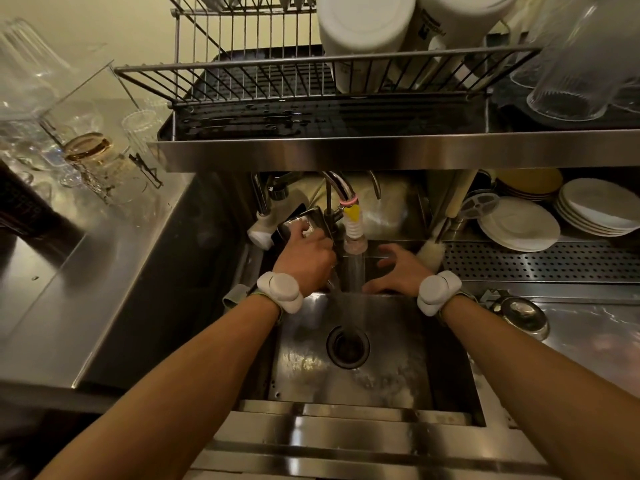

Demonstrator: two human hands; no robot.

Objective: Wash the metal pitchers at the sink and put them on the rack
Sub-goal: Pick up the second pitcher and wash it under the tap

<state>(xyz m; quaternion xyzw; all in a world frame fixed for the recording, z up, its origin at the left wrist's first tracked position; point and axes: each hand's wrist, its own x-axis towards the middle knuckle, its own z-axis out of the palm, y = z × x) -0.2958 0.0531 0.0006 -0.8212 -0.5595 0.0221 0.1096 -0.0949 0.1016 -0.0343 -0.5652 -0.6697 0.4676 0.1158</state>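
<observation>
A small metal pitcher (300,223) is held up near the back of the steel sink (446,372), just left of the faucet (341,188). My left hand (306,259) grips it from the front, fingers curled over its rim. My right hand (401,270) hovers open to the right of the water stream (356,271), fingers spread, holding nothing. Water runs from the faucet's hose nozzle (354,226) into the basin. The wire dish rack (263,81) sits on the shelf above the sink, its left part bare.
White containers (367,29) and clear glass jugs (581,64) fill the rack's right side. Glasses (86,143) crowd the left counter. Stacked white plates (519,225) and a perforated drain board (540,263) lie at the right. A brush (431,252) leans by the sink; a metal strainer (523,315) rests right.
</observation>
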